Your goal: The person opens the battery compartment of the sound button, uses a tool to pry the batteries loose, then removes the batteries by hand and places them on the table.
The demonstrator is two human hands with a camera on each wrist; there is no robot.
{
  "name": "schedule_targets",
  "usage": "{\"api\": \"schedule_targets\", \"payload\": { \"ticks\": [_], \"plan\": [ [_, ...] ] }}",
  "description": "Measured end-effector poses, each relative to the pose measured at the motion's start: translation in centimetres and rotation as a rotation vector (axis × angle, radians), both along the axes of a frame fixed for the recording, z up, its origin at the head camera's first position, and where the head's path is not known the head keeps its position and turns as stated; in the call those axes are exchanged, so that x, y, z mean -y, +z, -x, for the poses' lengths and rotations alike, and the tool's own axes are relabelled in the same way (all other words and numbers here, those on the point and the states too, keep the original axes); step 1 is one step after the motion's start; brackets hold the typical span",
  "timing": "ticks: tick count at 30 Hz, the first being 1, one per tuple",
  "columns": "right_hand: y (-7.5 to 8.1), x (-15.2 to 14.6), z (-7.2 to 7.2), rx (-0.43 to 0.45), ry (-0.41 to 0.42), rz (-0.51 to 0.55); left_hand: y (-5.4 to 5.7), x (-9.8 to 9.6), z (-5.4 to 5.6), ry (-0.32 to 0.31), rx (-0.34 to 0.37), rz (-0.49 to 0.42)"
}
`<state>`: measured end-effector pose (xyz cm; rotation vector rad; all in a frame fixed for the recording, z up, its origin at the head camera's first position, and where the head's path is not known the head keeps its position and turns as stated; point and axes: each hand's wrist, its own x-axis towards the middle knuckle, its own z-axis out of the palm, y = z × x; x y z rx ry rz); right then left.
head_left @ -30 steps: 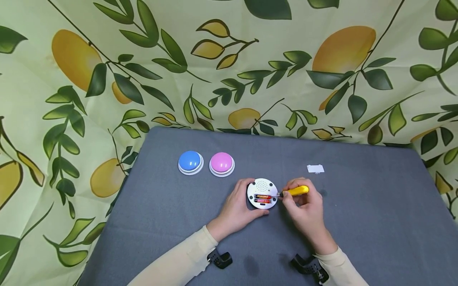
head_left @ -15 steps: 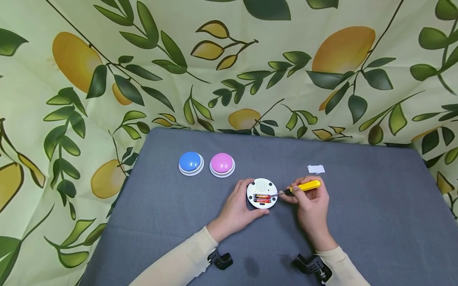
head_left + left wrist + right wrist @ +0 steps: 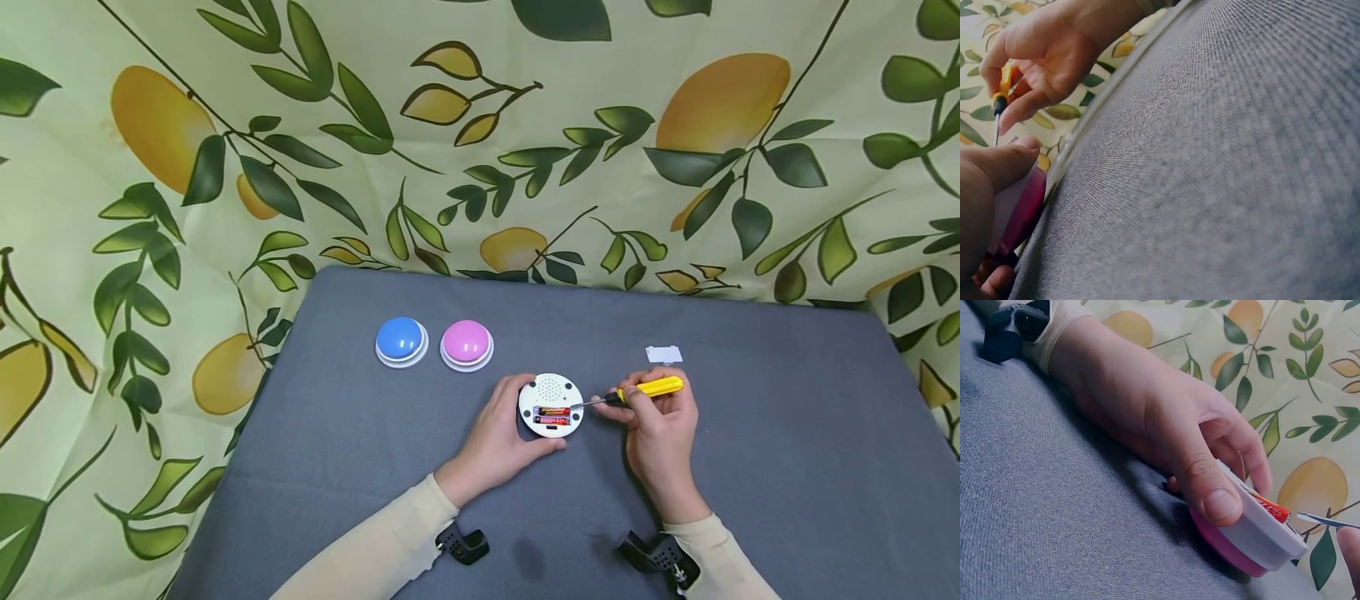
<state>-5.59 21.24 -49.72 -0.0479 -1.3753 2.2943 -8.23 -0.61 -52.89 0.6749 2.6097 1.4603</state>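
Observation:
My left hand (image 3: 491, 437) grips a round push-button device (image 3: 551, 389) by its sides, white underside up and pink dome facing the table. Two red batteries (image 3: 552, 416) lie side by side in its uncovered compartment. From the right, my right hand (image 3: 663, 433) holds a screwdriver (image 3: 660, 387) with a yellow handle and black collar. Its thin metal tip meets the compartment's right end in the head view. In the right wrist view the screwdriver blade (image 3: 1319, 519) shows just off the end of a red battery (image 3: 1272, 507).
A blue button (image 3: 399, 338) and a pink button (image 3: 466, 342), each on a white base, stand at the back left. A small white battery cover (image 3: 664, 355) lies behind my right hand. Grey cloth covers the table (image 3: 787, 433); a leaf-and-fruit-patterned curtain (image 3: 465, 183) hangs behind.
My right hand has shifted to the right and tilted the screwdriver lower, so more of its shaft and handle show. The left hand keeps its grip on the device, nearly still.

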Motion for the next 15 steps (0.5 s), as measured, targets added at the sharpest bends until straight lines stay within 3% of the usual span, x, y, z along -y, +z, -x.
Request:
{"api": "schedule_targets", "payload": {
  "ticks": [6, 15],
  "plan": [
    [-0.04, -0.18, 0.24, -0.019, -0.034, 0.006, -0.19, 0.22, -0.04, -0.033, -0.052, 0.019],
    [-0.03, -0.34, 0.2, -0.007, -0.039, -0.008, -0.22, 0.37, -0.23, -0.042, -0.026, 0.019]
  ]
}}
